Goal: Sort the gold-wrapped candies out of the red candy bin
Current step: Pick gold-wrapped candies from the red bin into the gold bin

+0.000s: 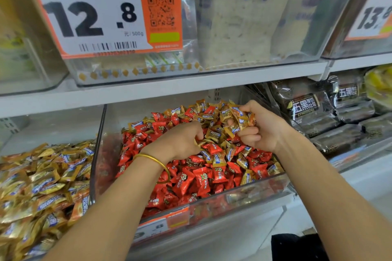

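Note:
A clear plastic bin on the lower shelf holds red-wrapped candies mixed with gold-wrapped candies, the gold ones mostly at the back and middle. My right hand is raised over the back of the bin and grips a bunch of gold-wrapped candies. My left hand, with a gold bangle on the wrist, reaches down into the middle of the pile, and its fingers curl around gold candies there; the fingertips are hidden.
To the left lies a bin full of gold-wrapped candies. Dark packaged bread fills the bin to the right. An upper shelf with clear boxes and a 12.8 price sign overhangs the bins.

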### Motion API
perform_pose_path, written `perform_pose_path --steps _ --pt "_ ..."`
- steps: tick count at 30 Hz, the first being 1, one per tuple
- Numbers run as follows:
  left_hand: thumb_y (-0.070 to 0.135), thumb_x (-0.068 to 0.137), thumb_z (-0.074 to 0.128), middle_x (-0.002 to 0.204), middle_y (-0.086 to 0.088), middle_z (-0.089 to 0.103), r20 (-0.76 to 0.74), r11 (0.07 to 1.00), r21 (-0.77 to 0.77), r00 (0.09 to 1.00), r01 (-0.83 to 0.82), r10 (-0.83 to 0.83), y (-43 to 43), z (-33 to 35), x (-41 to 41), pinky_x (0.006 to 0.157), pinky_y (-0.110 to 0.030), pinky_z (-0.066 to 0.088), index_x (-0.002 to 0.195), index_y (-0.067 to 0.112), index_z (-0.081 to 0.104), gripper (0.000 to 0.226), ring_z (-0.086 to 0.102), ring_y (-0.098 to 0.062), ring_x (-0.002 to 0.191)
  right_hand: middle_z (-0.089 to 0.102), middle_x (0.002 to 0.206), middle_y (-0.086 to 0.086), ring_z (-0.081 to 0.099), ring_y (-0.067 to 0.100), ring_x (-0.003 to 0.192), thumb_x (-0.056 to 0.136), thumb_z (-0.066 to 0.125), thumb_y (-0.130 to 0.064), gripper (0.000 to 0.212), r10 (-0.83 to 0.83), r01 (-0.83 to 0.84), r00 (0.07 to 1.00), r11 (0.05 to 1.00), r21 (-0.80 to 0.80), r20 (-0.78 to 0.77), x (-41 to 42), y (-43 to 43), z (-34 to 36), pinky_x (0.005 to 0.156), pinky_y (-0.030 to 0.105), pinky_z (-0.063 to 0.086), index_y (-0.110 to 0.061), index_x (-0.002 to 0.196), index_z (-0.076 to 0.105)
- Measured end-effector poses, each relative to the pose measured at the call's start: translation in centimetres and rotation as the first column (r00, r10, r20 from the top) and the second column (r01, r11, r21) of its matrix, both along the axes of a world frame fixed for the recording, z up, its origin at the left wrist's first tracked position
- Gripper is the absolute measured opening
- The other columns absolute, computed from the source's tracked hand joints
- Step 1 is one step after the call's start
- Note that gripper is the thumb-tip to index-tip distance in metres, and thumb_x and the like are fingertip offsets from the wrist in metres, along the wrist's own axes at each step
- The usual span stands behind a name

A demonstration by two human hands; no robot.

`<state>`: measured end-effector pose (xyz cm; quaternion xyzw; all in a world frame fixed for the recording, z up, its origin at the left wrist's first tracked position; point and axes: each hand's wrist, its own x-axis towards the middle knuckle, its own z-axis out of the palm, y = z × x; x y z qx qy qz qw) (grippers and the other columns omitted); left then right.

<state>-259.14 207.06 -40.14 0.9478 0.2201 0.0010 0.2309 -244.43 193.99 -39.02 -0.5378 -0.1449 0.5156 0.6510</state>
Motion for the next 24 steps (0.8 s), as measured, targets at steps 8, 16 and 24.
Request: perform_pose_path --steps 8,16,24 --pt "0.015 0.092 0.057 0.101 0.004 0.054 0.244 0.993 -0.090 0.965 -0.076 0.096 1.0 0.1 -0.2 0.069 -0.022 0.041 0.099 0.019 0.056 0.008 0.052 -0.013 0.090 0.058 0.070 -0.001 0.021 0.005 0.031 0.087 0.050 -0.031 0.019 0.012 -0.019 0.971 1.000 -0.023 -0.240 -0.3 -0.1 -0.4 0.037 0.015 0.038 -0.014 0.083 0.054" --pt "0.009 0.092 0.055 0.097 0.010 0.052 0.401 0.894 -0.439 0.872 -0.085 0.280 0.7 1.4 -1.4 0.072 -0.040 0.058 0.088 0.019 0.059 0.012 0.064 -0.014 0.062 0.059 0.069 0.001 0.021 0.004 0.029 0.088 0.049 -0.033 0.020 0.071 -0.069 0.980 0.997 0.014 -0.186 -1.7 0.7 0.1 0.040 0.017 0.042 -0.014 0.089 0.055" --pt "0.005 0.089 0.058 0.080 0.000 0.051 0.389 0.873 -0.482 0.873 -0.078 0.293 0.4 5.0 -11.1 0.043 -0.020 0.049 0.083 0.016 0.061 0.013 0.053 -0.009 0.040 0.061 0.070 0.007 0.023 0.004 0.027 0.070 0.063 -0.029 0.018 0.318 -0.308 0.943 0.945 0.108 -0.101 -8.9 2.5 2.6 0.037 0.014 0.035 -0.011 0.070 0.065"
